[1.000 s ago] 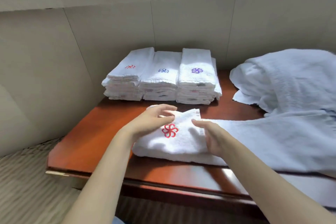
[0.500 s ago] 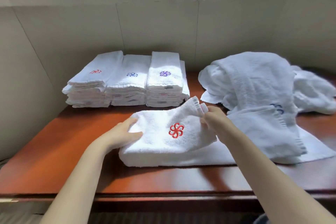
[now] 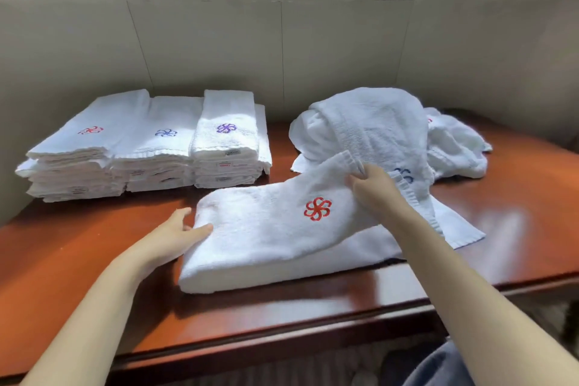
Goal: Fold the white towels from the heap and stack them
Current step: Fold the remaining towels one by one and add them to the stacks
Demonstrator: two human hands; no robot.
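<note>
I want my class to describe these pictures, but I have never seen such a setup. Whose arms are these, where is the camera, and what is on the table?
There is no machine: a person works with bare hands. Every picture comes from one wide-angle camera worn on their head, looking forward and down, so the arms reach in from below. On the wooden table stand three stacks of folded white towels, back left, and a heap of unfolded towels, back right. In front lies a half-folded towel with a red flower emblem. The left hand rests against its folded end; the right hand has the hemmed edge in its grip, lifted.
</note>
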